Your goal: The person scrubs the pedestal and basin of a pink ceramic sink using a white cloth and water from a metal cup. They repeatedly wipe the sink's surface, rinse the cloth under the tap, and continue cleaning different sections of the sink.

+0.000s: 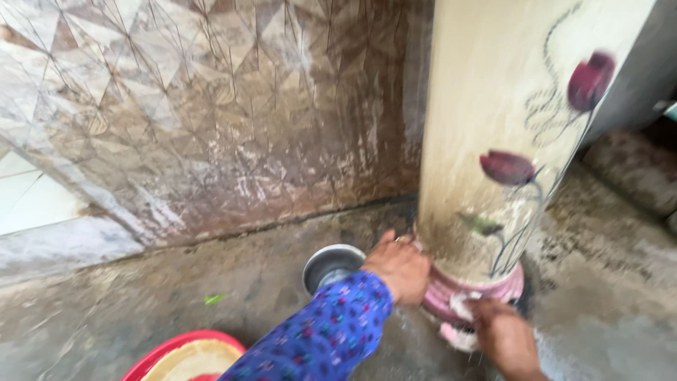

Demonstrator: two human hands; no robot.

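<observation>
A tall cream cylinder-shaped water container (493, 127) painted with dark red flowers stands on a pink ribbed base (479, 289) on the wet, rough concrete floor (141, 310). The left hand (400, 267), in a blue patterned sleeve (324, 331), presses against the container's foot; whether its fingers are curled around anything cannot be told. The right hand (504, 335) has its fingers closed on a whitish cloth (462, 307) at the base. A round steel bowl (330, 267) sits just beside the left hand.
</observation>
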